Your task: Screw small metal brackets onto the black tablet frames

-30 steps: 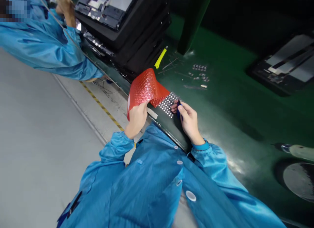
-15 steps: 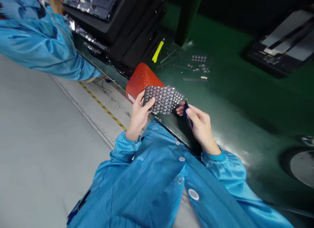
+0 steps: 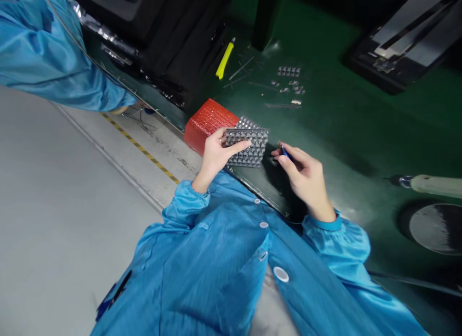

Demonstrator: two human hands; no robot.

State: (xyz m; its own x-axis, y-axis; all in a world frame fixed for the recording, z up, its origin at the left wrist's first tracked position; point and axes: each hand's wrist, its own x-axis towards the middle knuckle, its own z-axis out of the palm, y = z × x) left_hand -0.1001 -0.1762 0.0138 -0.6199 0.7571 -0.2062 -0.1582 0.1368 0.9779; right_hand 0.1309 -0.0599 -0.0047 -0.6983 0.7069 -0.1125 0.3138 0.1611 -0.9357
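Observation:
My left hand (image 3: 214,158) grips a panel of small circuit boards (image 3: 254,153) by its left edge, thumb across the face. Behind it, another board panel (image 3: 246,121) shows at the mouth of a red bubble-wrap bag (image 3: 211,118). To the right, a short gap away from the held panel, my right hand (image 3: 306,174) is closed on small blue-handled pliers (image 3: 285,151); the fingers cover most of the tool. Farther back on the green bench lie a strip of small boards (image 3: 288,71) and several loose board pieces (image 3: 298,89).
A yellow-handled tool (image 3: 225,60) and thin strips (image 3: 241,68) lie behind the bag. Black trays (image 3: 173,37) stand back left, near a co-worker's blue sleeve (image 3: 65,71). At right are a device housing (image 3: 393,61), an electric screwdriver (image 3: 436,184) and a round dish (image 3: 436,227).
The held panel has shifted right and tilted, uncovering more of the panel behind it. My right hand has moved slightly right with the pliers. The view has shifted, bringing the screwdriver into sight.

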